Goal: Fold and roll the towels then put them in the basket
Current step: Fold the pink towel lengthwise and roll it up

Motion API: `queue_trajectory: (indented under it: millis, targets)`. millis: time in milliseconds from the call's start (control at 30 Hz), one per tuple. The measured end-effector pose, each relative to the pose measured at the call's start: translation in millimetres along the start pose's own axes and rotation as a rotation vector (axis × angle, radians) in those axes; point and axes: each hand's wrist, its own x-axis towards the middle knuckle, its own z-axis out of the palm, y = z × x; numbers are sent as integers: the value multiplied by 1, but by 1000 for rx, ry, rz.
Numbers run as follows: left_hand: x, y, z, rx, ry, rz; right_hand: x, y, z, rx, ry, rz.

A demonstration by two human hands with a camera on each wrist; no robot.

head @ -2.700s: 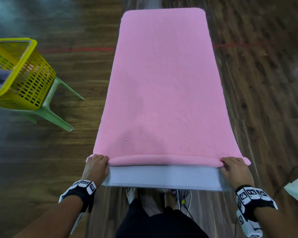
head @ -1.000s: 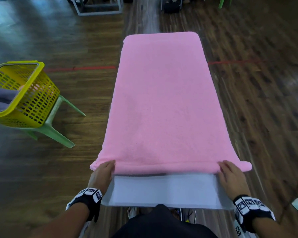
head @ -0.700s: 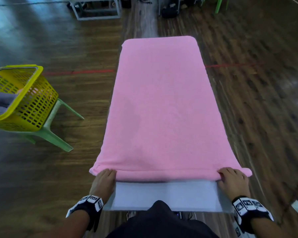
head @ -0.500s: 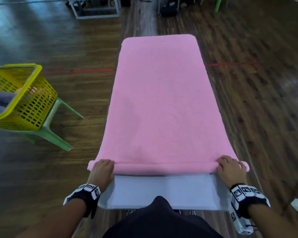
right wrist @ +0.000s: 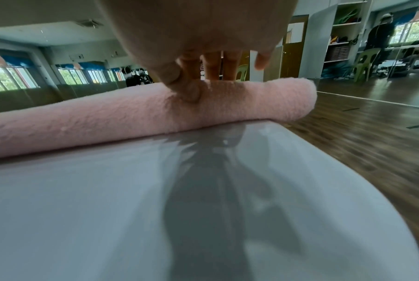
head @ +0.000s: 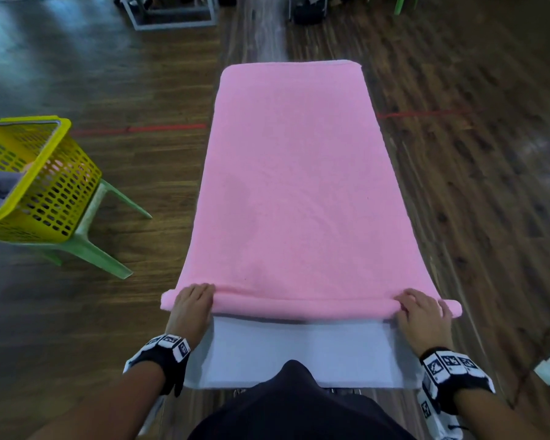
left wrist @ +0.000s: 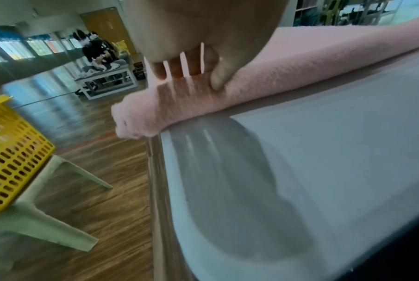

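both hands press a thin roll started at the 6 o'clock end of one pink towel (head: 294, 185) spread along a white table (head: 299, 350): left hand (head: 191, 304) and right hand (head: 421, 315) lie over it, fingers draped, thumbs against the near side. uneven pushing could skew the roll into a cone. one yellow basket (head: 54, 198) waits at 9 o'clock on a green stool (head: 89, 246), something grey already inside.
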Motion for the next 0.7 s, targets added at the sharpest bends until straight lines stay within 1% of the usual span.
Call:
queue_trajectory:
  millis: [33, 67, 100, 167, 200, 267, 367, 433, 500, 533, 600, 633, 700]
  targets:
    - [0, 3, 3, -15, 34, -25, -3, 0, 2, 30, -2, -7]
    - [-2, 6, 6, -24, 33, -40, -9, 0, 5, 40, -17, -32]
    - [-8, 8, 12, -17, 11, -38, -16, 3, 10, 31, -33, -65]
    - [-22, 7, 21, 17, -53, 24, -31, 8, 19, 5, -77, -100]
    - [-25, 7, 22, 14, -86, 35, -34, 10, 21, 1, -91, -89]
    - [-21, 5, 18, 18, -104, 39, -28, 5, 15, -30, -97, -27]
    - [1, 5, 8, 70, -96, 31, 4, -6, -3, -80, -150, 12]
    - [12, 4, 8, 83, -29, 3, 18, -10, -6, -60, -109, 43]
    - [14, 6, 12, 84, 3, -24, 18, -11, -3, 41, -31, 21]
    - [11, 8, 15, 101, 6, 2, 12, -11, 0, 64, -48, -14]
    - [0, 11, 21, 131, -30, 73, -2, -5, 9, 56, -103, -65]
    - [-4, 10, 22, 125, -47, 78, -7, -2, 12, 50, -126, -75]
    - [-8, 8, 20, 104, -67, 64, -8, 0, 9, 32, -184, -38]
